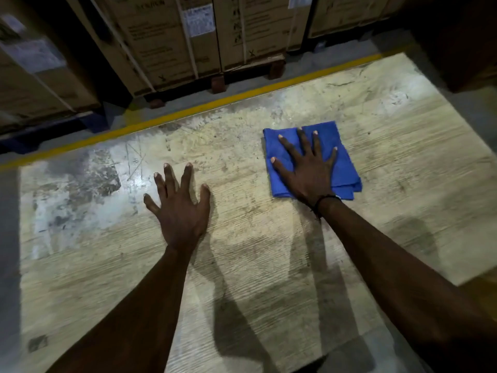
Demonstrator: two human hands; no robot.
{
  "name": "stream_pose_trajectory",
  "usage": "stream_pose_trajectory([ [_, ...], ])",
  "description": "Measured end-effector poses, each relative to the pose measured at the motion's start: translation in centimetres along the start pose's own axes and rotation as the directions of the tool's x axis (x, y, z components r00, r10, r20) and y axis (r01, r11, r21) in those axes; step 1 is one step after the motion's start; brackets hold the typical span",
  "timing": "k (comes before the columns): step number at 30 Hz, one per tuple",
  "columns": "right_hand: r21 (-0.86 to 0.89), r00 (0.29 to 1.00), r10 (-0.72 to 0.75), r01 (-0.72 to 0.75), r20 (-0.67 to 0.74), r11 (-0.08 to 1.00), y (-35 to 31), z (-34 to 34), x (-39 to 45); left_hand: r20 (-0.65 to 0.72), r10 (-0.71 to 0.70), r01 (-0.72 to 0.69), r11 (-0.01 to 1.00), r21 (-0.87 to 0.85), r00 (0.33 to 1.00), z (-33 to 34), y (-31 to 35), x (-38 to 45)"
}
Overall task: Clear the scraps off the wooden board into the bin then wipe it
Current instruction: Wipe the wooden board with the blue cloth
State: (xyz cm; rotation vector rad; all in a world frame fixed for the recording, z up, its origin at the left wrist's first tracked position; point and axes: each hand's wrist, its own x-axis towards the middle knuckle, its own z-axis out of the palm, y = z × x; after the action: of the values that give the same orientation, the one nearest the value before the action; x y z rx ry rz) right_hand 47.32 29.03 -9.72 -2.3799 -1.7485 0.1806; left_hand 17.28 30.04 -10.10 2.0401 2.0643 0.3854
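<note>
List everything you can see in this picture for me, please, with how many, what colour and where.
wooden board: one, pale and scuffed with grey-white patches at its left, filling most of the view
cloth: one, blue, folded, lying on the board right of centre
yellow line: one, on the floor along the board's far edge
cardboard boxes: several, brown with white straps and labels, stacked beyond the line
pallet: one, dark wood, under the boxes
wrist band: one, dark, on the right wrist
left hand: one, fingers spread, flat on the bare board
right hand: one, fingers spread, pressing flat on the cloth
No scraps or bin in view.
</note>
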Motion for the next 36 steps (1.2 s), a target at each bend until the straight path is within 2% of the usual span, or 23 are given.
stream_pose_trajectory([
  [2,0.017,1.000,0.028,-0.028,-0.014,0.999,-0.9,0.2,-1.3,0.001,-0.002,0.002,1.000,-0.004,1.000,0.0,0.0,0.0],
  [4,-0.030,1.000,-0.002,0.001,-0.026,1.000,-2.9,0.3,-6.0,0.003,-0.003,0.003,1.000,-0.011,1.000,-0.1,0.0,0.0],
  [8,0.023,0.965,-0.260,0.260,0.013,0.965,-5.6,0.3,-19.2,0.002,0.000,0.000,1.000,-0.014,1.000,-0.1,0.0,-0.1],
  [10,-0.002,0.959,-0.283,0.283,0.027,0.959,-4.0,0.4,-19.6,0.013,0.002,-0.002,1.000,-0.031,1.000,-0.2,-0.1,0.0],
  [13,-0.113,0.994,-0.111,0.110,-0.001,0.987,-0.5,0.0,-12.6,0.025,0.017,-0.016,0.999,-0.037,1.000,-0.3,-0.2,-0.2],
  [16,-0.021,0.997,0.071,-0.070,0.020,0.997,2.0,-0.8,-6.3,0.039,0.037,-0.036,0.999,-0.039,0.999,-0.2,-0.3,-0.3],
  [19,-0.013,0.993,0.116,-0.116,-0.014,0.993,-0.1,0.1,-8.1,0.048,0.063,-0.061,0.998,-0.033,0.997,-0.4,-0.8,-1.5],
  [21,-0.064,0.999,0.019,-0.022,-0.039,0.998,-3.0,0.7,-13.5,0.042,0.087,-0.087,0.996,-0.008,0.995,-0.5,-1.1,-4.0],
  [24,-0.020,0.976,-0.214,0.213,-0.034,0.977,-6.2,0.9,-24.1,0.056,0.102,-0.104,0.994,0.024,0.993,-1.0,-1.8,-9.9],
  [27,-0.005,0.952,-0.306,0.306,-0.027,0.952,-4.4,0.5,-28.5,0.076,0.097,-0.102,0.993,0.068,0.992,-1.7,-2.9,-15.9],
  [30,-0.130,0.989,-0.144,0.146,0.023,0.981,1.5,-0.4,-22.8,0.097,0.114,-0.121,0.991,0.065,0.989,-2.3,-3.8,-19.7],
  [33,-0.057,0.995,0.092,-0.089,0.045,0.994,6.4,-2.1,-16.4,0.091,0.113,-0.117,0.992,0.037,0.989,-2.5,-3.9,-20.4],
  [36,-0.022,0.979,0.204,-0.204,0.012,0.979,4.7,-1.6,-15.9,0.083,0.113,-0.116,0.993,0.034,0.990,-2.4,-3.8,-20.2],
])
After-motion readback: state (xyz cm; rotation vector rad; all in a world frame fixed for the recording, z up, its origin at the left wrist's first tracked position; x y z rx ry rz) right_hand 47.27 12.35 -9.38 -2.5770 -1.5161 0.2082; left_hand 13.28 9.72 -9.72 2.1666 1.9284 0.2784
